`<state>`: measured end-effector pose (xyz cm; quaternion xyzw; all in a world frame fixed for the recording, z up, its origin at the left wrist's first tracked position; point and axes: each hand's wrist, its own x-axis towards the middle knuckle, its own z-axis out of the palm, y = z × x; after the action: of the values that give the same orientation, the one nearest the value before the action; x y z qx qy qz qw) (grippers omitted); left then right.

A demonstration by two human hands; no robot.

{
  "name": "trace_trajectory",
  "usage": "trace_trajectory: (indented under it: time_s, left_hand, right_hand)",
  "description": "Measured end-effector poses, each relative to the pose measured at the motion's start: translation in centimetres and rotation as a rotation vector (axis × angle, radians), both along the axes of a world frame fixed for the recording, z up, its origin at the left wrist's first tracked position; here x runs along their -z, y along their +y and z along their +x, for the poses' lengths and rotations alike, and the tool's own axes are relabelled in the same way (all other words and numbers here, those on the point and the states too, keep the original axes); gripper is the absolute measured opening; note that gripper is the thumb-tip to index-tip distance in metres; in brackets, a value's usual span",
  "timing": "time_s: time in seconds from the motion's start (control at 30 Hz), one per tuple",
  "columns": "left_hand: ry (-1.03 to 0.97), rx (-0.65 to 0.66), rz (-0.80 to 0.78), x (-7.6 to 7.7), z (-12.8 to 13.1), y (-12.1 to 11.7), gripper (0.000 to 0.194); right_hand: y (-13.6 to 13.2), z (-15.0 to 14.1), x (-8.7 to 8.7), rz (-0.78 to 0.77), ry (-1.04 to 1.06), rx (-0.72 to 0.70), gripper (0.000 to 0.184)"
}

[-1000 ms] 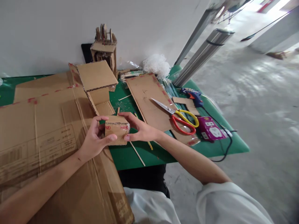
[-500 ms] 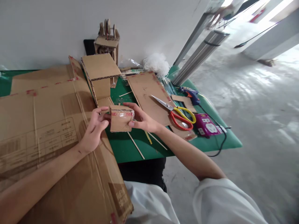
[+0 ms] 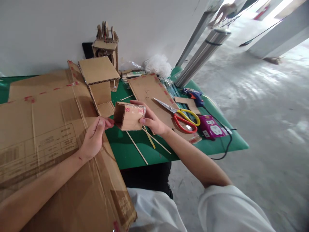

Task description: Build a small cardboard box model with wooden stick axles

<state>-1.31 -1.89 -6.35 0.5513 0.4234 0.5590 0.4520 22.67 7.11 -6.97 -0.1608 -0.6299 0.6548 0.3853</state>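
My right hand (image 3: 154,120) grips a small cardboard box (image 3: 133,118) by its right end, thumb on the front and fingers behind. The box is held above the green table, its open side facing left and showing a dark hollow inside. At that opening is my left hand (image 3: 95,133), thumb and fingers pressed together, the fingertips close to the box's left edge. Whether they touch the box or pinch something small cannot be made out. Thin wooden sticks (image 3: 137,147) and a yellow-ended stick (image 3: 152,142) lie beneath the box.
A large flattened carton (image 3: 48,135) covers the table's left. Behind stand an open cardboard frame (image 3: 100,69) and a cardboard model (image 3: 105,43). Scissors (image 3: 184,119) rest on a cardboard sheet (image 3: 149,90). Rightward lie a glue gun (image 3: 196,96), a purple power socket (image 3: 212,126) and its cord.
The box has turned so its open side shows on the left. My left hand has let go of the box and drawn its fingers together; my right hand keeps its hold.
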Motion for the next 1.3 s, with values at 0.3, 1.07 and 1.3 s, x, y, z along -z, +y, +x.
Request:
trace_trajectory:
  time_s: [0.3, 1.07, 1.3]
  left_hand:
    - [0.002, -0.001, 0.002, -0.2, 0.3, -0.2, 0.026]
    - [0.156, 0.205, -0.096, -1.6, 0.6, -1.0, 0.033]
    - [0.196, 0.171, -0.085, -0.9, 0.3, -0.9, 0.038]
  right_hand:
    - [0.2, -0.4, 0.3, -0.336, 0.151, -0.014, 0.07]
    - [0.5, 0.4, 0.1, -0.45, 0.109, -0.195, 0.074]
    - [0.3, 0.1, -0.8, -0.421, 0.111, -0.229, 0.075]
